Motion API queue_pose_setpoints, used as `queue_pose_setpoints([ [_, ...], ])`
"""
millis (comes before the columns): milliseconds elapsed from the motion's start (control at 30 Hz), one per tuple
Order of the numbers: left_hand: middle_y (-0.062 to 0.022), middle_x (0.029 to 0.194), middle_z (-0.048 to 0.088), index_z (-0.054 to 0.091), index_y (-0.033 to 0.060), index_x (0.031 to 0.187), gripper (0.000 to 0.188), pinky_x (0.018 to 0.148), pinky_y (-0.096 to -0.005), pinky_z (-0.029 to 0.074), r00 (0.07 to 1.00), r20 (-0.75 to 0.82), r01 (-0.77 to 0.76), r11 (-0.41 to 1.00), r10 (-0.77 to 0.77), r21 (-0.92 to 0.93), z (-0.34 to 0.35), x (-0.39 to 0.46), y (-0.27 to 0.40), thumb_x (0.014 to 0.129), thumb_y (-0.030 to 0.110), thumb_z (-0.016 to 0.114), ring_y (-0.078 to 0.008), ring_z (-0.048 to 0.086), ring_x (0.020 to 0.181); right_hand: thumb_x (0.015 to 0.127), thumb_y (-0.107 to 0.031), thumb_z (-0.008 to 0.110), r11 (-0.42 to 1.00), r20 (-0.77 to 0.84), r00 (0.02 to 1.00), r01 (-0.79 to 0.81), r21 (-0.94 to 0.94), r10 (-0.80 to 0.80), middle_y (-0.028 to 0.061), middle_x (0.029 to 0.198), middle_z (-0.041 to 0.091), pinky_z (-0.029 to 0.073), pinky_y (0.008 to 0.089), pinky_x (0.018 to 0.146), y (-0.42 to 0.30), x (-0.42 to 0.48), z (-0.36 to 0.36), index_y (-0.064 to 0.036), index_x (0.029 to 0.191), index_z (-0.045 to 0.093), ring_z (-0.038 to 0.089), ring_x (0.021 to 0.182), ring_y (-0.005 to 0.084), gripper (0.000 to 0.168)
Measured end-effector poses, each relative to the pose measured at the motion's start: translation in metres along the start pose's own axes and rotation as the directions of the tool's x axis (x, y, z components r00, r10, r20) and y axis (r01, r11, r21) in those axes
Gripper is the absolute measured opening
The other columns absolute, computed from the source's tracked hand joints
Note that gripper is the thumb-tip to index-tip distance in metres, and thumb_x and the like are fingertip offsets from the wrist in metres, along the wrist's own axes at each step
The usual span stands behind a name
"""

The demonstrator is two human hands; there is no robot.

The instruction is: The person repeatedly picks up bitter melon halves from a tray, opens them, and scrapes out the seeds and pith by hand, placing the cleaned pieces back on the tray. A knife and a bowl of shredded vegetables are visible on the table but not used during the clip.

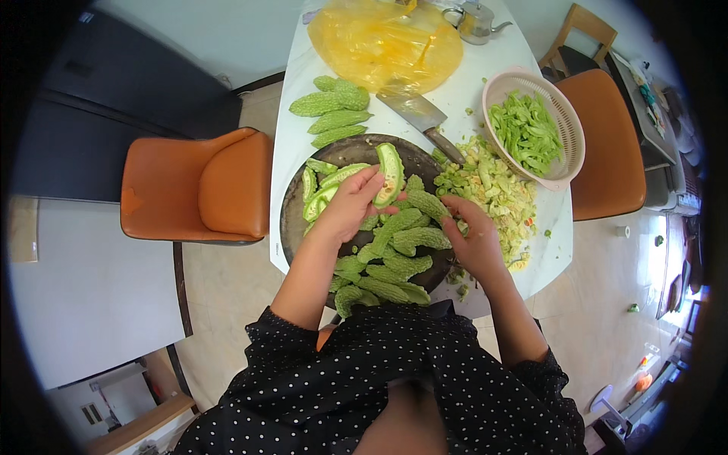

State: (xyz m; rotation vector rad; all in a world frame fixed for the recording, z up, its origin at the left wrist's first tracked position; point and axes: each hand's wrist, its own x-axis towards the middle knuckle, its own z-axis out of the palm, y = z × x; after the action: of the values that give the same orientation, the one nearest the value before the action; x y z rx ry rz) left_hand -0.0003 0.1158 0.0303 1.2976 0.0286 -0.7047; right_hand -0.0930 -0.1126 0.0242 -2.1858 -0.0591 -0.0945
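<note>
My left hand (354,206) holds a halved bitter melon (390,175) upright over the dark round board (294,219), its pale seedy cut face showing. More halves with their cut faces up (324,196) lie on the board to its left. My right hand (476,238) has its thumb and fingers around the end of another bitter melon half (427,205), skin side up. Below both hands is a pile of green bitter melon halves (392,233), spread to the board's near edge. What lies under my left palm is hidden.
A cleaver (418,114) lies beyond the board, near whole bitter melons (330,105). Scooped pith and seeds (500,199) cover the table (554,239) at right. A pink colander (575,131) holds green slices. Farther back are a yellow plastic bag (387,45) and a metal teapot (476,24).
</note>
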Motion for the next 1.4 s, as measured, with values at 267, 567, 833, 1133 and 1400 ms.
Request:
queue_pose_setpoints([
  [267,-0.0117,0.126,0.056,0.037,0.0029,0.138,0.044,0.089,-0.0393,0.053,0.983,0.179,0.029,0.943,0.033,-0.333,0.03,-0.027,-0.011,0.102,0.028,0.041,-0.023,0.058,0.112,0.089,-0.011,0.063,0.618,0.169,0.966,-0.254,0.744,0.194,0.0113,0.125,0.057,0.046,0.0292,0.089,-0.03,0.008,0.024,-0.002,0.132,0.048,0.056,0.11,0.0164,0.046],
  [567,-0.0045,0.134,0.046,0.028,0.0084,0.144,0.075,0.094,-0.0325,0.042,0.985,0.167,-0.066,0.994,0.052,0.082,0.06,-0.031,-0.046,0.096,0.063,0.011,-0.0147,0.046,0.12,0.09,-0.018,0.062,0.505,0.205,0.924,-0.352,0.788,0.323,0.0109,0.13,0.053,0.046,0.0256,0.085,-0.043,0.017,0.029,-0.008,0.114,0.063,0.058,0.093,0.0097,0.026],
  [833,-0.0126,0.14,0.032,0.026,0.0008,0.14,0.082,0.108,-0.0367,0.027,0.927,0.144,-0.355,0.934,0.345,0.047,0.078,-0.036,-0.062,0.093,0.066,0.01,-0.0225,0.033,0.13,0.087,-0.019,0.064,0.512,0.231,0.936,-0.339,0.789,0.264,0.0053,0.113,0.056,0.044,0.0276,0.088,-0.045,0.008,0.031,-0.007,0.122,0.054,0.053,0.099,0.0129,0.038],
  [1133,-0.0198,0.123,0.038,0.032,-0.0013,0.131,0.07,0.101,-0.043,0.029,0.641,0.23,-0.722,0.473,0.732,0.506,0.077,-0.028,-0.063,0.094,0.058,0.036,-0.0354,0.04,0.114,0.083,-0.014,0.056,0.365,0.321,0.9,-0.416,0.833,0.294,0.0097,0.113,0.058,0.045,0.0295,0.087,-0.05,0.012,0.02,-0.004,0.114,0.051,0.056,0.099,0.017,0.033],
  [1400,-0.0185,0.129,0.04,0.032,-0.0006,0.134,0.081,0.103,-0.0417,0.03,0.67,0.132,-0.658,0.502,0.73,0.562,0.096,-0.032,-0.053,0.091,0.069,0.029,-0.0333,0.039,0.119,0.088,-0.009,0.053,0.121,0.302,0.905,-0.35,0.929,0.298,0.0115,0.115,0.06,0.049,0.031,0.084,-0.041,0.012,0.033,-0.005,0.107,0.054,0.059,0.097,0.0179,0.02],
])
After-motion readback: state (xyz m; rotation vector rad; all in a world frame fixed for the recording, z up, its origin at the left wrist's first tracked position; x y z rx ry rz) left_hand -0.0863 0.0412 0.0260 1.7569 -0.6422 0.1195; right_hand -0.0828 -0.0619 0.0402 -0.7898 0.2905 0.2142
